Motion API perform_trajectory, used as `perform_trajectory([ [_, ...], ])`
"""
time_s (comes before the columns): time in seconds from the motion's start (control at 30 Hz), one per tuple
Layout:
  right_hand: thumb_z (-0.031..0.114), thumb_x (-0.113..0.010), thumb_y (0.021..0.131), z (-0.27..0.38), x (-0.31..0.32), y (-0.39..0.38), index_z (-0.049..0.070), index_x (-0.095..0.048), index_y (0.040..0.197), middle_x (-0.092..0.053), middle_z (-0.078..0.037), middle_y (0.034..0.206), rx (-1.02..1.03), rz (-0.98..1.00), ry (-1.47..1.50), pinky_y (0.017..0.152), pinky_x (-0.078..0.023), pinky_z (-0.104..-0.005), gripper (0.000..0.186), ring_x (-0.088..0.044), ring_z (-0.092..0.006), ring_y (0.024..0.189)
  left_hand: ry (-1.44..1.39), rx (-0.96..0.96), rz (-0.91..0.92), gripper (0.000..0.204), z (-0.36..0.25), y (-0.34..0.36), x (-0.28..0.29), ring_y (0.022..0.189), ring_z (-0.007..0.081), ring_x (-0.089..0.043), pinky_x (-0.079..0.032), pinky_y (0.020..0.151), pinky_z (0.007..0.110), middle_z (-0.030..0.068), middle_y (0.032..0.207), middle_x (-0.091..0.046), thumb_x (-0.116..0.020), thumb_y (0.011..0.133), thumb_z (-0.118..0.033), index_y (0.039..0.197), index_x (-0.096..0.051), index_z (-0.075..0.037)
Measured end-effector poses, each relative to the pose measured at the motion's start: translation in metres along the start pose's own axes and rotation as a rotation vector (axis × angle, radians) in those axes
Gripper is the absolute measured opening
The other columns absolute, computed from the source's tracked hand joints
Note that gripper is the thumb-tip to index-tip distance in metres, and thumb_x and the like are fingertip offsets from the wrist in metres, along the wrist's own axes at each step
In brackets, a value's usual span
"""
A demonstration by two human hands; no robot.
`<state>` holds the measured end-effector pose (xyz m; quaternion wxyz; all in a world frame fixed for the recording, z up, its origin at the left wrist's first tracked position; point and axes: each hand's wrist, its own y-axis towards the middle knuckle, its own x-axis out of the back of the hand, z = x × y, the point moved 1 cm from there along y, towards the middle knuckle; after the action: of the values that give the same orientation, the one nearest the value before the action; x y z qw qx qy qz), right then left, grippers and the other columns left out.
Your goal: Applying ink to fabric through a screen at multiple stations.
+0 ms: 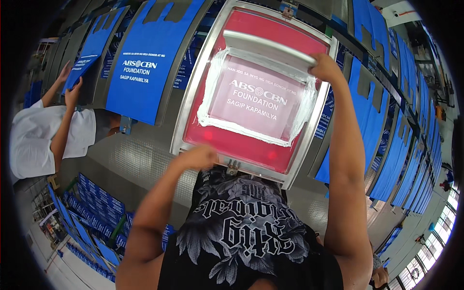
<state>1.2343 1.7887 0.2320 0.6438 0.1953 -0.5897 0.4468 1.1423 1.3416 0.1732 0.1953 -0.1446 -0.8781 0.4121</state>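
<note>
A screen printing frame (327, 104) with a metal border and red mesh lies in front of me. White ink or paste rings its pale central window (256, 96), where white lettering shows. Across the far part of that window sits a long metal squeegee (270, 46). My right hand (325, 67) is closed around the squeegee's right end. At the frame's near left edge, my left hand (200, 157) has its fingers curled onto the border. A small metal clamp (233, 166) sits at the middle of the near edge.
Blue printed bag panels (140, 63) lie on slanted boards to the left, with more blue panels (369, 116) in rows to the right. A co-worker in a white shirt (53, 137) handles a blue panel (81, 67) at left. Blue printed sheets (99, 200) stand lower left.
</note>
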Motion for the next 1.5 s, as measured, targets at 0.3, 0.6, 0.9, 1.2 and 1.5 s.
perform_trajectory([
  [0.3, 0.007, -0.056, 0.063, 0.044, -0.013, 0.013, 0.008, -0.062, 0.113, -0.062, -0.019, 0.108, 0.105, -0.086, -0.014, 0.091, -0.045, -0.0389, 0.05, -0.057, -0.0335, 0.104, -0.665, -0.292, -0.116, 0.039, 0.008, 0.014, -0.112, 0.06, 0.0101, -0.051, -0.041, 0.056, 0.025, 0.0002, 0.066, -0.057, -0.053, 0.092, -0.038, 0.084, -0.064, -0.001],
  [0.6, -0.004, -0.054, 0.064, 0.158, -0.058, -0.186, 0.011, -0.063, 0.105, -0.062, -0.013, 0.096, 0.007, -0.037, 0.052, 0.082, -0.046, -0.0413, 0.044, -0.059, -0.0321, 0.092, -0.782, -0.162, -0.023, 0.038, -0.011, -0.007, -0.101, 0.056, 0.0063, -0.049, -0.041, 0.052, 0.02, -0.0011, 0.063, -0.055, -0.051, 0.094, -0.036, 0.077, -0.062, -0.004],
  [0.9, 0.011, -0.068, 0.062, 0.127, -0.077, -0.226, 0.007, -0.062, 0.096, -0.064, -0.01, 0.086, 0.065, -0.211, -0.01, 0.089, -0.041, -0.0424, 0.035, -0.057, -0.0278, 0.09, -0.571, 0.079, -0.188, 0.045, -0.006, 0.011, -0.108, 0.046, 0.0113, -0.05, -0.04, 0.045, 0.027, 0.0029, 0.053, -0.054, -0.055, 0.089, -0.042, 0.07, -0.061, -0.002],
  [1.2, 0.024, -0.08, 0.064, 0.02, -0.111, -0.199, -0.001, -0.066, 0.094, -0.065, -0.009, 0.079, -0.075, -0.114, 1.069, 0.06, -0.049, -0.0278, 0.041, -0.06, -0.014, 0.067, -0.092, -0.003, -1.062, 0.033, 0.017, -0.029, 0.024, 0.087, 0.029, -0.063, -0.047, 0.077, 0.039, 0.0192, 0.091, -0.065, -0.053, 0.09, -0.031, 0.104, -0.064, -0.003],
  [1.5, 0.021, -0.077, 0.067, 0.001, -0.087, -0.225, 0.0, -0.067, 0.093, -0.066, -0.005, 0.085, -0.266, -0.195, 1.337, 0.076, -0.045, -0.0276, 0.035, -0.058, -0.013, 0.082, -0.461, -0.158, -1.084, 0.058, 0.021, -0.009, 0.043, 0.12, 0.025, -0.047, -0.035, 0.099, 0.032, 0.0203, 0.128, -0.051, -0.043, 0.096, -0.041, 0.129, -0.044, 0.007],
])
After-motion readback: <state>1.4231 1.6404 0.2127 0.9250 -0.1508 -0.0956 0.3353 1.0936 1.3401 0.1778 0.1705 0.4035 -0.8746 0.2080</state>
